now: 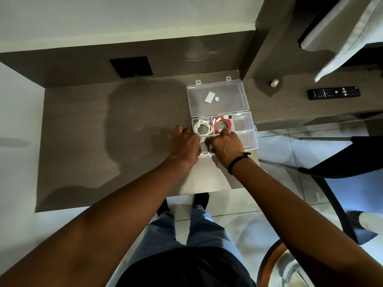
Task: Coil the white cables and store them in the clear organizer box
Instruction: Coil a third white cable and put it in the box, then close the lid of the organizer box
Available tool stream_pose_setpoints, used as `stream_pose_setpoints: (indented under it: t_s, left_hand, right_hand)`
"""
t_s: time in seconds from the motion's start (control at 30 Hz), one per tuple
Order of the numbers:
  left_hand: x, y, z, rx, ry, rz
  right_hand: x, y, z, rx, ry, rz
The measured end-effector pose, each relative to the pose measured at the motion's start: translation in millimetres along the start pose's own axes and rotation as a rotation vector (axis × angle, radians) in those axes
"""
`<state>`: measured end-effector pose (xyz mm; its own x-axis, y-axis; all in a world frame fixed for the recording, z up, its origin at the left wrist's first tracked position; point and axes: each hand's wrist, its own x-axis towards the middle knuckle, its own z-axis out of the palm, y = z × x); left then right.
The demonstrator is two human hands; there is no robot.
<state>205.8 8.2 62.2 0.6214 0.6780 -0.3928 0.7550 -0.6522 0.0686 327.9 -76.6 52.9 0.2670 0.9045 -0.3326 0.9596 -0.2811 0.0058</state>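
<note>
The clear organizer box [249, 131] stands open on the dark desk, its lid [217, 98] folded back. A coiled white cable [203, 127] lies in the far left compartment and a coiled red cable [222, 125] in the one beside it. A second white cable [204, 149] sits coiled in the near left compartment, between my hands. My left hand [183, 145] rests over the box's left edge, fingers on this cable. My right hand [227, 145] presses down on the coil from the right. Most of this coil is hidden under my hands.
A black remote [333, 92] and a small white cap [274, 82] lie on the desk to the right. A black square panel [131, 66] sits on the back wall. A dark chair [342, 160] stands at the right, and a round stool [290, 266] is near my right leg.
</note>
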Motion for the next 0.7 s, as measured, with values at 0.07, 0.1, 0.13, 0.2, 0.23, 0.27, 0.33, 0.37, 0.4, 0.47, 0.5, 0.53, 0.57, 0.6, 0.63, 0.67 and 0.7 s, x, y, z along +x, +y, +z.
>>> stream_pose_setpoints:
  t_s: [0.07,0.1,0.13,0.2,0.23,0.27,0.33,0.37,0.4,0.47,0.5,0.53,0.57,0.6,0.63,0.67,0.7]
  left_hand:
    - [4.2,3.4,5.9,-0.016,-0.014,-0.028]
    - [5.1,4.5,9.3,-0.033,-0.012,-0.048]
    - [5.7,5.4,12.9,-0.056,-0.007,-0.068]
    - [6.9,7.2,19.0,-0.092,0.012,-0.102]
    - [7.1,8.1,20.6,-0.113,0.013,-0.127]
    - [7.0,8.6,21.4,-0.139,0.009,-0.161]
    - [5.1,7.0,21.5,-0.168,0.015,-0.209]
    - [2.9,4.7,21.2,-0.160,0.035,-0.204]
    - [-0.2,1.7,21.0,-0.149,0.065,-0.185]
    - [-6.7,-4.7,21.2,-0.120,0.123,-0.137]
    - [-9.0,-6.4,21.4,-0.102,0.145,-0.118]
    - [-10.2,-7.1,21.6,-0.091,0.159,-0.108]
    - [-10.4,-6.6,21.8,-0.096,0.162,-0.112]
    - [-10.1,-5.3,21.4,-0.109,0.150,-0.126]
    - [-9.5,-3.4,21.0,-0.122,0.130,-0.143]
    - [-8.3,-1.4,20.5,-0.131,0.108,-0.159]
    - [-6.5,0.4,20.3,-0.138,0.086,-0.171]
  right_hand:
    - [1.3,-1.7,-3.0,-0.008,0.001,0.021]
    - [0.9,-4.1,-4.0,-0.011,0.002,0.035]
    - [0.6,-6.4,-4.2,-0.006,0.005,0.049]
    - [1.5,-9.7,-4.2,0.016,0.016,0.071]
    - [2.4,-9.8,-4.5,0.029,0.020,0.073]
    - [3.4,-8.8,-4.5,0.041,0.024,0.069]
    - [4.9,-5.1,-3.6,0.058,0.037,0.053]
    - [5.2,-3.3,-3.2,0.063,0.038,0.045]
    - [5.3,-1.9,-2.9,0.069,0.034,0.038]
    - [5.0,-1.8,-2.1,0.071,0.030,0.031]
    - [4.6,-2.9,-1.6,0.068,0.034,0.030]
    - [4.4,-5.2,-1.1,0.059,0.032,0.028]
    - [3.7,-7.8,-0.1,0.044,0.028,0.025]
    - [2.9,-10.0,1.1,0.028,0.028,0.025]
    - [2.5,-11.7,2.2,0.017,0.035,0.025]
    - [2.4,-12.5,3.1,0.008,0.044,0.024]
    - [2.7,-12.8,4.4,-0.001,0.054,0.020]
